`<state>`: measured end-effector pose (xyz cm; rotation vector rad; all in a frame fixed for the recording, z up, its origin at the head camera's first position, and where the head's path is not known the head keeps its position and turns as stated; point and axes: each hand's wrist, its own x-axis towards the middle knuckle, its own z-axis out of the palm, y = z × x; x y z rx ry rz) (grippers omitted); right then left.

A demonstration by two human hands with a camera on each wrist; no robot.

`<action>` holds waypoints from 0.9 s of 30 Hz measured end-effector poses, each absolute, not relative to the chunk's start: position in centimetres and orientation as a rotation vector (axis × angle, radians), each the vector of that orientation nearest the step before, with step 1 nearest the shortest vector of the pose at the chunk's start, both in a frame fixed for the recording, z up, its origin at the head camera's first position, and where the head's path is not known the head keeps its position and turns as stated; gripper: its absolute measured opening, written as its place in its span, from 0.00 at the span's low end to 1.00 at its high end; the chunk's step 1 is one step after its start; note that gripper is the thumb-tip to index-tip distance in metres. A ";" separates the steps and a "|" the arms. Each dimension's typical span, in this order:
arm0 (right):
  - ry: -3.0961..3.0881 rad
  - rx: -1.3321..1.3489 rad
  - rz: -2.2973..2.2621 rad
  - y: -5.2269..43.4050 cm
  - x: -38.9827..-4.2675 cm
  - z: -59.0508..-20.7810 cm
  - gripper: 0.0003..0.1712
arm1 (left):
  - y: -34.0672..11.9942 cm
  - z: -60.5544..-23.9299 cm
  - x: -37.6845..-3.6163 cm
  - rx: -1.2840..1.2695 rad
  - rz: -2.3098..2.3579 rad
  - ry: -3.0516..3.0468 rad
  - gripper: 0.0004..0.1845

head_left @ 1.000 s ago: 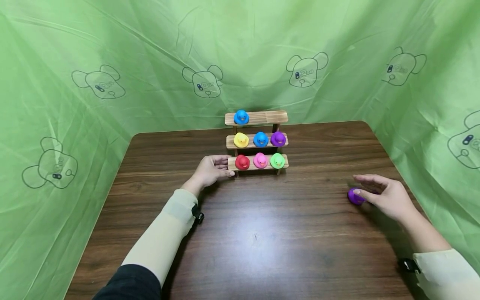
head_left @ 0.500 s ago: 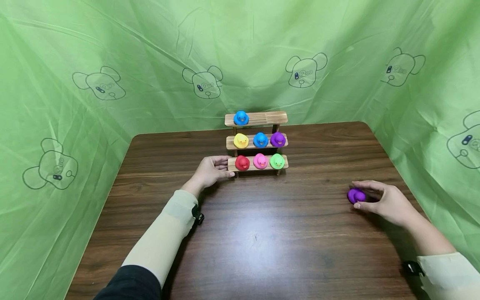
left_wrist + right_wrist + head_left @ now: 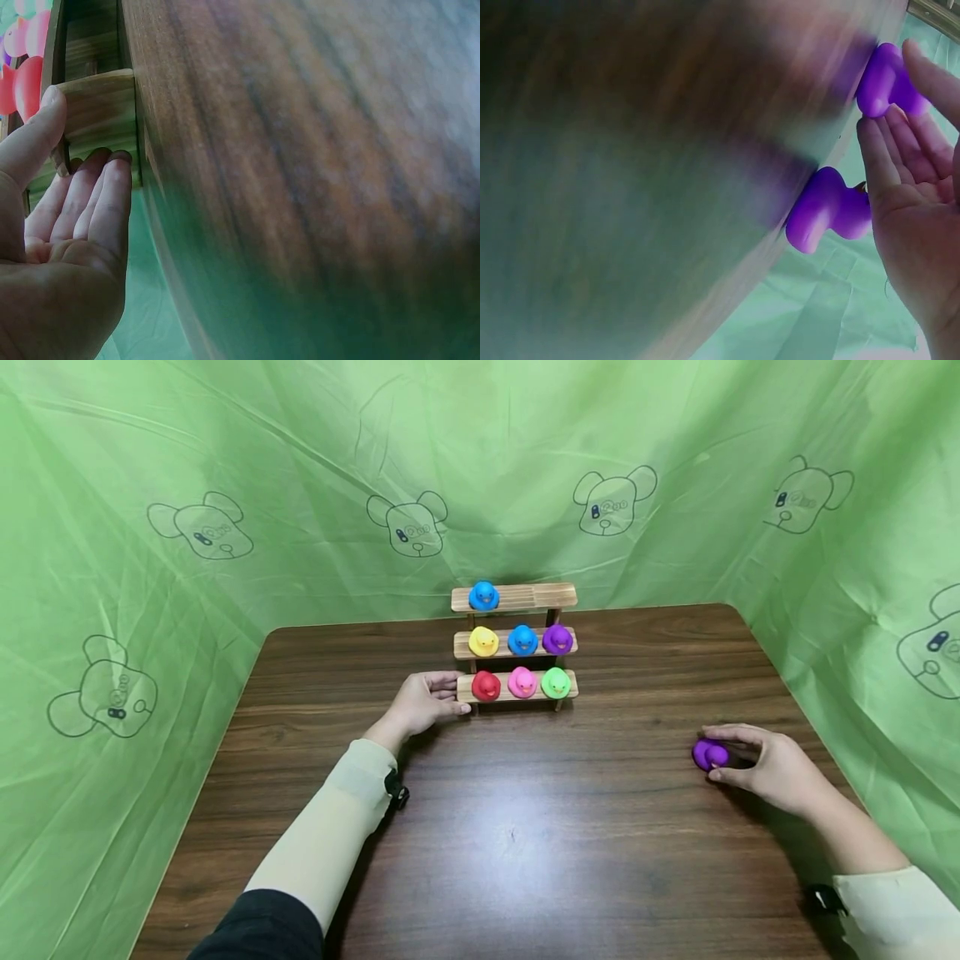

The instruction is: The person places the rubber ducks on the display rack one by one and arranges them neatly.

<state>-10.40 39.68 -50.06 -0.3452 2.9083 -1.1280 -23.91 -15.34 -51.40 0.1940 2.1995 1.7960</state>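
Green cartoon-print sheeting (image 3: 300,485) hangs around a dark wood-grain surface (image 3: 525,843). Three-tier slatted wooden rack (image 3: 514,643) stands at the far middle of it, loaded with small rubber ducks: blue duck (image 3: 483,597) alone at the left of the top tier; yellow duck (image 3: 483,642), second blue duck (image 3: 522,641) and purple duck (image 3: 557,639) on the middle one; red duck (image 3: 486,686), pink duck (image 3: 522,682) and green duck (image 3: 556,682) on the bottom one

Loose small purple rubber duck (image 3: 709,754) sits on the surface, well right of the rack. Right hand (image 3: 772,768) has its fingers curled over and thumb under it, so the grip is a light pinch around the body; right wrist view shows fingertips (image 3: 876,142) on the duck (image 3: 889,79), with its mirror image in the glossy top below

Left hand (image 3: 420,700) braces the left end of the rack's bottom tier; left wrist view has the thumb (image 3: 37,127) on top of the slat end (image 3: 97,101) and straight fingers against its underside, a loose clamp, not a fist

My read on doing this well:
- pinch the body, not the head; soft rubber squirts out if squeezed hard
- lift straight up before travelling
- top tier has free room right of the blue duck; approach from above so the lower rows aren't clipped
- the rack looks light, so the left-hand brace is worth having
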 end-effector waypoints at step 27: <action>2.876 -0.254 -1.159 39.8 -10.6 -49.9 0.25 | -15.3 -51.4 -23.8 0.199 1.791 2.204 0.32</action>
